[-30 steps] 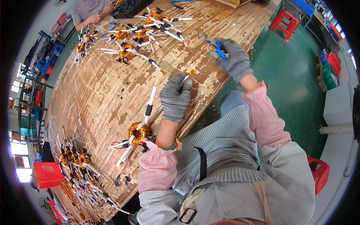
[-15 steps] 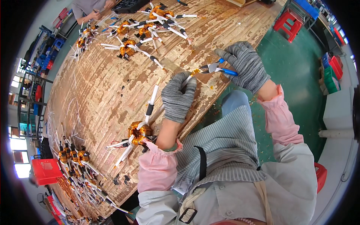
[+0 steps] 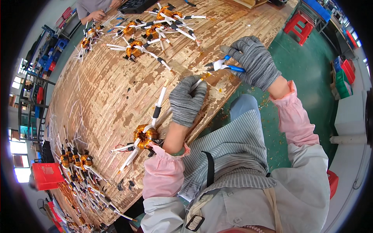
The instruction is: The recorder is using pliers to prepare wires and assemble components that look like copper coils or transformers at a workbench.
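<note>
In a grey knit glove, my left hand [image 3: 188,101] is closed in a pinch on a white-sleeved wire lead, whose yellowish stripped tip [image 3: 205,76] points up and right past the fingers. Behind that wrist lies a copper-wound ring coil [image 3: 145,136] on the table, with several white leads spreading from it. A lead with a black band [image 3: 157,112] runs up beside the wrist. My right hand [image 3: 254,63], gloved alike, grips blue-handled pliers [image 3: 220,65]. Their jaws sit just above the wire tip, apart from it. The palm hides part of the handles.
Several similar coils [image 3: 134,49] lie at the far side of the worn wooden table [image 3: 101,105]. More coils [image 3: 79,160] are heaped at near left, beside a red box [image 3: 47,176]. Another person's hand [image 3: 97,15] is at the far left. A red stool [image 3: 299,27] stands right.
The pliers have moved slightly up and away from the wire tip, which their jaws were at before. My left hand has shifted a little right with the lead.
</note>
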`<move>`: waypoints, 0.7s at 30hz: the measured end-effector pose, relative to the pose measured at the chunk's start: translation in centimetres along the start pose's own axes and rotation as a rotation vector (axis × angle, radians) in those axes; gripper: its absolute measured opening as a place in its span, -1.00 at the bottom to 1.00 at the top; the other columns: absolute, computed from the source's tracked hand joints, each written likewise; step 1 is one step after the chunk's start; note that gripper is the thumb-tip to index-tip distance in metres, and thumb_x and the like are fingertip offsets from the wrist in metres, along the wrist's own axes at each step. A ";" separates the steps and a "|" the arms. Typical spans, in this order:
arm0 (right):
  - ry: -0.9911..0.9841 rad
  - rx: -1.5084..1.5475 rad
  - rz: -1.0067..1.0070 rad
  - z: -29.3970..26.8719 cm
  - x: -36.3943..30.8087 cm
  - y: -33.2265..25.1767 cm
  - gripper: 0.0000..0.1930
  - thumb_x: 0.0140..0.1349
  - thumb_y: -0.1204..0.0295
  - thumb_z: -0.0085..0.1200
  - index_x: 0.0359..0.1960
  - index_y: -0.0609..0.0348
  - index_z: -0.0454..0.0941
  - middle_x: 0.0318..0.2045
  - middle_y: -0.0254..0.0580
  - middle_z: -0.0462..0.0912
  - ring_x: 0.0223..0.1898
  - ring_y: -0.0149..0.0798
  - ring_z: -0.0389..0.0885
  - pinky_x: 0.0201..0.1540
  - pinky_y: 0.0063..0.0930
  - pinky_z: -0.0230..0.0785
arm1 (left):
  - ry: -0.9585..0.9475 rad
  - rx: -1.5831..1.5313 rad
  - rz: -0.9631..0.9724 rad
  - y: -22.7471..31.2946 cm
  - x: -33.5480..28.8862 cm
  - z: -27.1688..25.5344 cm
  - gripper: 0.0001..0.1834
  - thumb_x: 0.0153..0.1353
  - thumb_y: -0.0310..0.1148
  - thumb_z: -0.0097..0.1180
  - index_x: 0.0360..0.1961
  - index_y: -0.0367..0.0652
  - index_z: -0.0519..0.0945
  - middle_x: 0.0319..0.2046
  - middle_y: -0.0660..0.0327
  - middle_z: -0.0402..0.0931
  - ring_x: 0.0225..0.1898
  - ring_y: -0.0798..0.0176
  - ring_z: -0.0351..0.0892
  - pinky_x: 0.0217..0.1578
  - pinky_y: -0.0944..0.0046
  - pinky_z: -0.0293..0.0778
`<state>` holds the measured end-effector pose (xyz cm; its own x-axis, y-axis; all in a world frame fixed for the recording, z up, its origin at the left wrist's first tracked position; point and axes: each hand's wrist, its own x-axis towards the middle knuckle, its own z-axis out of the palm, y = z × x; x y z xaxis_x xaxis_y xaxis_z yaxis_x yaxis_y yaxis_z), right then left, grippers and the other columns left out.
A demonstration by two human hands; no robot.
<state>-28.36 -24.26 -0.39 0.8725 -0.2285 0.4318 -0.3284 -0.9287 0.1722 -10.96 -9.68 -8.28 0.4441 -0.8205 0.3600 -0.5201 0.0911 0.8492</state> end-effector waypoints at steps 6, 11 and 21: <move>-0.189 -0.001 0.219 2.7 1.1 0.1 -0.50 -0.01 0.10 0.12 -0.04 0.06 0.46 -0.19 -0.14 0.52 -0.11 -0.11 0.45 -0.01 -0.25 0.25 | 0.004 -0.027 -0.029 0.4 0.0 0.2 -0.79 0.07 -0.41 0.21 -0.25 -0.25 0.57 -0.48 0.26 0.55 -0.43 0.49 0.52 -0.39 0.47 0.47; -0.124 0.002 0.213 6.0 3.8 0.3 -0.49 0.04 0.03 0.06 -0.04 0.06 0.46 -0.13 -0.13 0.52 -0.08 -0.09 0.45 -0.01 -0.23 0.24 | 0.014 -0.009 -0.030 -0.3 0.3 0.7 -0.77 0.08 -0.41 0.21 -0.24 -0.26 0.57 -0.47 0.25 0.55 -0.41 0.50 0.51 -0.38 0.46 0.46; -0.389 -0.050 -0.325 -12.8 2.3 -11.8 -0.61 0.09 0.16 0.03 -0.15 0.18 0.46 -0.27 -0.13 0.53 -0.17 -0.15 0.48 -0.11 -0.26 0.28 | -0.003 0.029 -0.048 0.2 0.2 0.1 -0.81 0.03 -0.37 0.17 -0.33 -0.22 0.57 -0.48 0.06 0.55 -0.49 0.10 0.57 -0.43 0.26 0.48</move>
<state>-27.14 -10.10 9.85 0.9995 -0.0310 -0.0112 -0.0264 -0.9570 0.2888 -11.09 -9.89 -8.11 0.4667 -0.8252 0.3180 -0.5196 0.0351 0.8537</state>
